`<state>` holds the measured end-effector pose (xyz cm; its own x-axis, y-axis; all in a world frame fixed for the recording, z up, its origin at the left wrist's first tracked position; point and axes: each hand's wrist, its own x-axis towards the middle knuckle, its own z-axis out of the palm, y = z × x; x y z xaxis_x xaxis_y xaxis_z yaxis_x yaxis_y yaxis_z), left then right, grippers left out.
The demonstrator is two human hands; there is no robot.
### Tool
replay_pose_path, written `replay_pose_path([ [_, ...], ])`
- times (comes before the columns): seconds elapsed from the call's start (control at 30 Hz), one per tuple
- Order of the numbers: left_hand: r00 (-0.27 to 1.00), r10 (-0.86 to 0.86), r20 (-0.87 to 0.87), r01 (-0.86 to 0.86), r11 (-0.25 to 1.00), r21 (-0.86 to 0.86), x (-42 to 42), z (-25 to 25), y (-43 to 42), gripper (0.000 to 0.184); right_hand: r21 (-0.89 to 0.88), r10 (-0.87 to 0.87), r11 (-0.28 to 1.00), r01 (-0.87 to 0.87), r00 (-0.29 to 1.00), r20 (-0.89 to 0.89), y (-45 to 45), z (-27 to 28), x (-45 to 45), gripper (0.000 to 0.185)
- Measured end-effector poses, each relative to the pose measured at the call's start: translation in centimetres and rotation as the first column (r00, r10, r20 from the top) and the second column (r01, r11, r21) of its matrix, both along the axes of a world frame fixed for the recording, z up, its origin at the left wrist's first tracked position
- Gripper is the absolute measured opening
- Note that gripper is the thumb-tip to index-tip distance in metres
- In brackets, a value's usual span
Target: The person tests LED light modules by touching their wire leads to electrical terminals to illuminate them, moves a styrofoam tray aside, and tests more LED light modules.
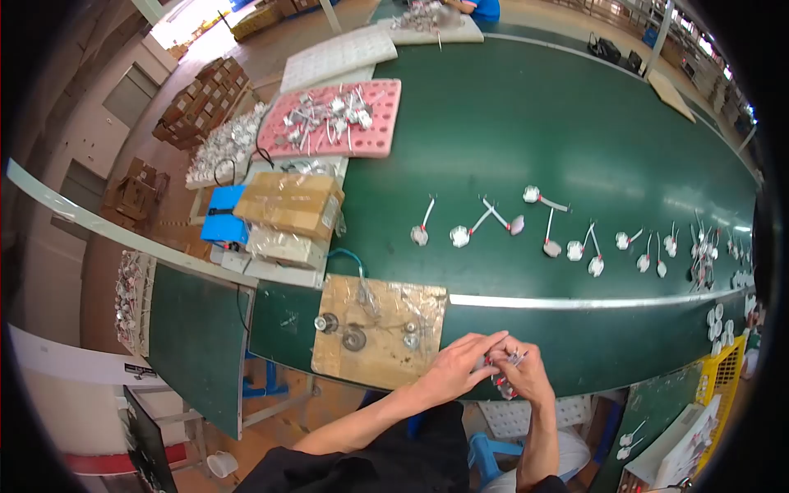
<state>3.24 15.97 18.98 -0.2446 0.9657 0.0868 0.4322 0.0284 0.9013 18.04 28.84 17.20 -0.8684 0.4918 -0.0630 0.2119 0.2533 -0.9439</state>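
At the near edge of the table (460, 131): left hand (454, 363) and right hand (530, 376), close together around a cluster of small white-and-red parts (506, 389).
Right grip: fingers curled inward, closed round the cluster.
Left grip: fingers nearly straight, thumb beside the same parts (whether it pinches any, I cannot tell).
Cardboard sheet (394, 361): flat, just left of the hands, bearing a round metal piece (353, 338).
Beyond the hands: white pieces with leads (459, 237) in a loose row, bunching at the right.
Taped carton (288, 205): left, beside a blue box (222, 215).
Pink foam tray (378, 140): farther, heaped with similar pieces.
Far end: a person in blue (486, 10).
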Motion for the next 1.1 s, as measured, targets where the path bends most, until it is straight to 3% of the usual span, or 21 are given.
replay_pose_path([
  [0.03,0.998,0.047,0.046,-0.048,0.999,0.018,1.2,-1.2,-0.4,0.06,-0.135,-0.048,0.989,0.058,0.996,0.072,-0.4,1.2,0.1,0.008],
  [0.07,0.991,0.078,0.105,-0.073,0.996,-0.056,2.0,-2.2,-0.6,0.058,-0.138,-0.049,0.989,0.059,0.996,0.077,-0.5,0.8,0.4,0.008],
  [0.17,0.959,0.086,0.269,-0.078,0.996,-0.041,2.9,-5.2,-1.0,0.057,-0.103,0.015,0.995,-0.007,0.997,0.07,-0.4,-1.2,0.9,0.008],
  [0.3,0.968,0.041,0.247,-0.02,0.996,-0.089,1.8,-8.6,-2.3,0.056,-0.176,0.1,0.979,-0.106,0.994,-0.042,-0.7,-5.4,0.0,0.009],
  [0.33,0.989,0.052,0.136,-0.057,0.998,0.035,1.5,-10.1,-2.5,0.055,-0.111,0.176,0.978,-0.176,0.984,-0.005,-0.5,-5.5,-0.3,0.015],
  [0.43,0.979,0.106,0.173,-0.108,0.994,0.003,0.5,-10.7,-3.5,0.051,0.08,0.219,0.973,-0.218,0.976,-0.007,-1.8,-4.3,-2.2,0.022],
  [0.47,0.978,0.114,0.176,-0.119,0.993,0.017,0.1,-11.2,-4.0,0.05,0.199,0.263,0.95,-0.241,0.961,-0.087,-2.0,-5.5,-2.5,0.03],
  [0.57,0.955,0.097,0.28,-0.107,0.994,0.02,-0.8,-12.3,-5.4,0.047,0.266,0.19,0.945,-0.189,0.982,0.024,-4.1,-4.8,-3.0,0.04],
  [0.6,0.985,0.101,0.14,-0.122,0.982,0.144,-1.1,-13.1,-6.2,0.038,0.383,0.169,0.918,-0.106,0.976,-0.135,-4.5,-6.4,-3.0,0.048],
  [0.63,0.989,0.117,0.086,-0.133,0.968,0.215,-1.3,-13.9,-6.9,0.036,0.088,0.034,0.996,-0.032,0.999,-0.014,-6.0,-4.4,-2.8,0.052],
  [0.7,0.99,0.142,-0.006,-0.131,0.926,0.355,-1.9,-14.4,-8.1,0.032,0.059,0.013,0.998,-0.014,1.0,0.004,-6.1,-5.2,-1.8,0.037],
  [0.77,0.909,0.142,0.392,-0.221,0.962,0.163,-1.7,-13.6,-9.6,0.026,0.044,-0.175,0.984,0.171,0.979,0.103,-7.2,-4.5,-1.4,0.026],
  [0.8,0.819,0.084,0.568,-0.19,0.973,0.131,-1.9,-14.0,-10.1,0.025,0.138,-0.149,0.981,0.137,0.985,0.083,-7.5,-4.7,-1.3,0.029],
  [0.83,0.788,0.036,0.614,-0.17,0.972,0.161,-1.9,-14.1,-10.7,0.026,0.303,-0.091,0.948,0.093,0.996,-0.022,-7.4,-5.7,-1.6,0.027],
  [0.9,0.781,-0.002,0.624,-0.118,0.981,0.152,-1.6,-14.5,-11.7,0.028,0.439,-0.077,0.895,0.071,0.997,-0.004,-8.9,-6.3,-1.6,0.026],
  [1.0,0.782,-0.048,0.622,-0.052,0.988,0.143,-0.8,-15.3,-12.8,0.028,0.517,-0.032,0.854,0.062,0.997,-0.067,-11.4,-6.8,-2.0,0.024],
  [1.1,0.747,-0.144,0.649,0.041,0.984,0.171,0.0,-15.7,-13.7,0.026,0.573,-0.045,0.819,-0.001,0.997,0.067,-13.1,-5.6,-2.0,0.023],
])
